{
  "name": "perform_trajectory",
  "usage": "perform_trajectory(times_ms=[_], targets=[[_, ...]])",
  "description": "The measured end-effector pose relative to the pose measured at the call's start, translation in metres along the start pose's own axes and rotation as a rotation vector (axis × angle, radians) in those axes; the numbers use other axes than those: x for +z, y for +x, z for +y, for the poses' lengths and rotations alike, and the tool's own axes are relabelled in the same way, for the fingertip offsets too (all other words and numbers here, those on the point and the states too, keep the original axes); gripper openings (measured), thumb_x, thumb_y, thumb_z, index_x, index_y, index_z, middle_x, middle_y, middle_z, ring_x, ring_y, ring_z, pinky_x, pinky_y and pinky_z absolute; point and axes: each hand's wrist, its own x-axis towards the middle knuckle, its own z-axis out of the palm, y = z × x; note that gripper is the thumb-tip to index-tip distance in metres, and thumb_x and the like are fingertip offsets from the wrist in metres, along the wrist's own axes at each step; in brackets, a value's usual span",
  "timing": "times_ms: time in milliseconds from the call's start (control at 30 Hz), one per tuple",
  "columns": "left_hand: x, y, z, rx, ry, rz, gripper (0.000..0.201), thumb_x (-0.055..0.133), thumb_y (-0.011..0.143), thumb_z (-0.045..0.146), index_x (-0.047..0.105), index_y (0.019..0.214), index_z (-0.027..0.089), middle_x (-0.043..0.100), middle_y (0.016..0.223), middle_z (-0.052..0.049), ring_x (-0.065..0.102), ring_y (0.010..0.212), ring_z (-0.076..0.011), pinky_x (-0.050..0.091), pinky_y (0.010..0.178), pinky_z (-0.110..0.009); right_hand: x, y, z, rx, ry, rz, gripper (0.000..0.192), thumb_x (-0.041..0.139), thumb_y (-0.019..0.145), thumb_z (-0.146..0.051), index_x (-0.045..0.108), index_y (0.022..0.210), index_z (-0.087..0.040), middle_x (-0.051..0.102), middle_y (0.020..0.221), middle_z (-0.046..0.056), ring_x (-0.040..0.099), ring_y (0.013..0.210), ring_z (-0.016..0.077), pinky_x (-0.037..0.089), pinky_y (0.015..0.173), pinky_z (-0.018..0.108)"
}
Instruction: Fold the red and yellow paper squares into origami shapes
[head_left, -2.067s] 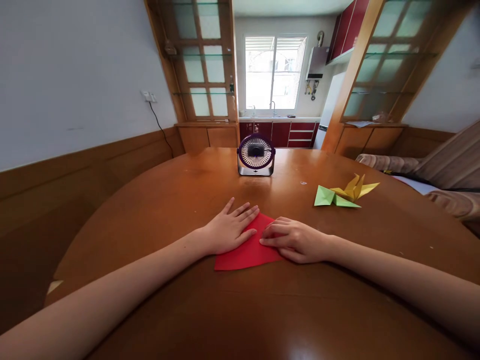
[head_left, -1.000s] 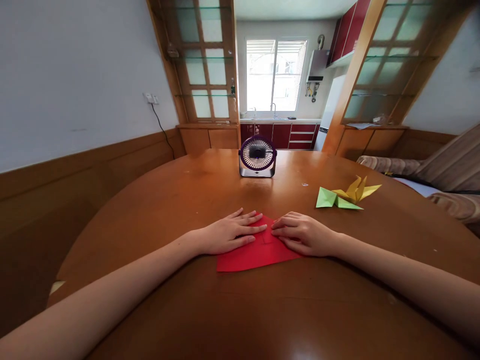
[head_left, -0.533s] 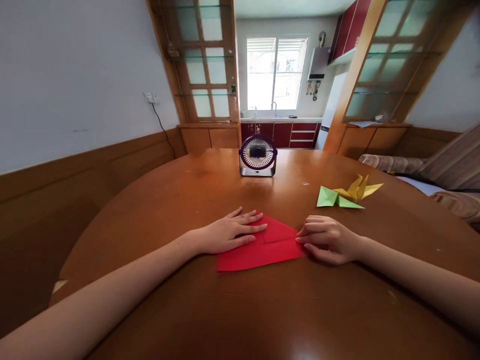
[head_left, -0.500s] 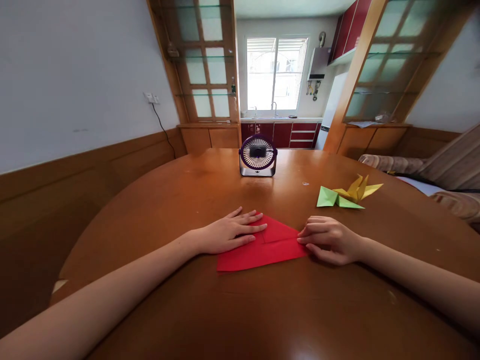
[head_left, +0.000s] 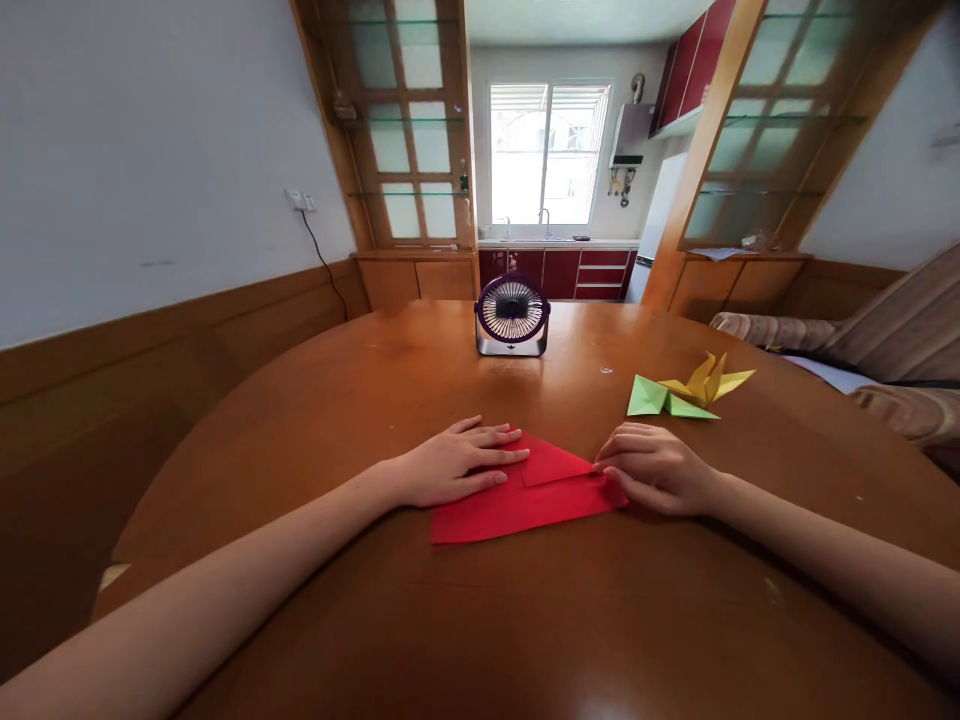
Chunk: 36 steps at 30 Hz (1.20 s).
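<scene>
A folded sheet of red paper (head_left: 525,508) lies on the wooden table (head_left: 465,630) in front of me. Across its upper left part my left hand (head_left: 469,462) rests flat, fingers spread and pressing on the paper. My right hand (head_left: 656,468) is at the paper's right corner, with thumb and fingers closed on the edge there. A crease and a folded flap show between the two hands. The fingertips of my right hand partly hide the corner.
Beyond my right hand lie a green folded paper (head_left: 646,396) and a yellow origami crane (head_left: 709,380). A small purple fan (head_left: 513,312) stands at the table's far side. To the right is a striped sofa (head_left: 892,320).
My right thumb has moved up towards the fingers at the paper's right corner, and more of that corner now shows. My left hand stays in place. The view has shifted slightly.
</scene>
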Motion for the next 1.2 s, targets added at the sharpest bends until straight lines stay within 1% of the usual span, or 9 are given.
perform_trajectory(times_ms=[167, 267, 333, 467, 633, 767, 900, 1067, 1200], targets=[[-0.003, -0.001, -0.004, -0.048, 0.091, 0.081, 0.039, 0.033, 0.101, 0.041, 0.049, 0.136, 0.036, 0.047, 0.145, -0.002, 0.045, 0.132, -0.0214, 0.026, 0.112, -0.045, 0.002, 0.009, 0.0, 0.029, -0.046, 0.011, 0.025, 0.043, 0.096, -0.021, 0.068, 0.096, -0.016, 0.067, 0.088, 0.01, 0.061, 0.08, 0.0176, 0.049, 0.071, 0.032], [-0.002, -0.001, -0.009, -0.113, 0.226, 0.166, 0.038, 0.034, 0.101, 0.036, 0.058, 0.13, 0.03, 0.06, 0.131, -0.006, 0.056, 0.116, -0.023, 0.035, 0.101, -0.043, 0.008, 0.019, -0.002, 0.053, -0.073, -0.006, 0.025, 0.044, 0.095, -0.022, 0.068, 0.098, -0.016, 0.067, 0.091, 0.01, 0.061, 0.082, 0.0185, 0.05, 0.073, 0.034], [0.001, 0.0, -0.011, -0.164, 0.298, 0.208, 0.038, 0.035, 0.1, 0.034, 0.062, 0.126, 0.027, 0.064, 0.121, -0.009, 0.059, 0.106, -0.0233, 0.039, 0.093, -0.042, 0.014, 0.027, -0.003, 0.069, -0.096, -0.016, 0.025, 0.045, 0.095, -0.022, 0.068, 0.103, -0.015, 0.067, 0.093, 0.011, 0.062, 0.085, 0.0197, 0.05, 0.075, 0.036], [0.006, 0.003, -0.009, -0.2, 0.379, 0.245, 0.038, 0.036, 0.099, 0.036, 0.064, 0.123, 0.024, 0.066, 0.109, -0.011, 0.059, 0.096, -0.0233, 0.041, 0.085, -0.04, 0.032, 0.048, -0.003, 0.068, -0.091, -0.044, 0.027, 0.045, 0.094, -0.022, 0.066, 0.11, -0.015, 0.067, 0.099, 0.013, 0.062, 0.09, 0.0208, 0.051, 0.08, 0.037], [0.006, 0.004, -0.005, -0.189, 0.45, 0.294, 0.039, 0.041, 0.098, 0.043, 0.07, 0.112, 0.023, 0.065, 0.09, -0.009, 0.058, 0.083, -0.0204, 0.042, 0.076, -0.035, 0.049, 0.066, 0.002, 0.048, -0.056, -0.114, 0.027, 0.048, 0.093, -0.022, 0.068, 0.109, -0.015, 0.067, 0.098, 0.011, 0.064, 0.086, 0.0196, 0.052, 0.078, 0.035], [0.003, 0.002, -0.005, -0.107, 0.448, 0.289, 0.041, 0.038, 0.099, 0.042, 0.073, 0.101, 0.02, 0.062, 0.078, -0.006, 0.056, 0.07, -0.0162, 0.039, 0.066, -0.03, 0.049, 0.066, 0.013, -0.015, 0.032, -0.172, 0.027, 0.049, 0.091, -0.019, 0.069, 0.109, -0.015, 0.068, 0.104, 0.011, 0.065, 0.093, 0.0195, 0.053, 0.085, 0.036], [0.003, 0.001, -0.01, -0.041, 0.4, 0.286, 0.041, 0.036, 0.1, 0.039, 0.072, 0.097, 0.02, 0.06, 0.074, -0.004, 0.056, 0.068, -0.015, 0.038, 0.063, -0.028, 0.047, 0.06, 0.022, -0.022, 0.124, -0.157, 0.028, 0.048, 0.092, -0.018, 0.068, 0.111, -0.013, 0.067, 0.112, 0.013, 0.063, 0.104, 0.0204, 0.052, 0.091, 0.037], [0.007, 0.01, -0.021, -0.088, 0.25, 0.311, 0.039, 0.039, 0.099, 0.045, 0.068, 0.092, 0.019, 0.063, 0.079, -0.003, 0.059, 0.069, -0.0134, 0.041, 0.064, -0.024, 0.049, 0.057, 0.025, 0.029, 0.187, -0.111, 0.025, 0.051, 0.091, -0.017, 0.07, 0.107, -0.012, 0.068, 0.111, 0.014, 0.064, 0.103, 0.0214, 0.051, 0.093, 0.04], [0.008, 0.021, -0.024, -0.141, 0.218, 0.232, 0.04, 0.044, 0.095, 0.054, 0.059, 0.091, 0.017, 0.067, 0.078, -0.002, 0.062, 0.067, -0.0152, 0.041, 0.066, -0.026, 0.049, 0.057, 0.024, 0.09, 0.258, -0.112, 0.025, 0.052, 0.09, -0.016, 0.07, 0.107, -0.013, 0.067, 0.112, 0.013, 0.064, 0.102, 0.0197, 0.052, 0.091, 0.037]])
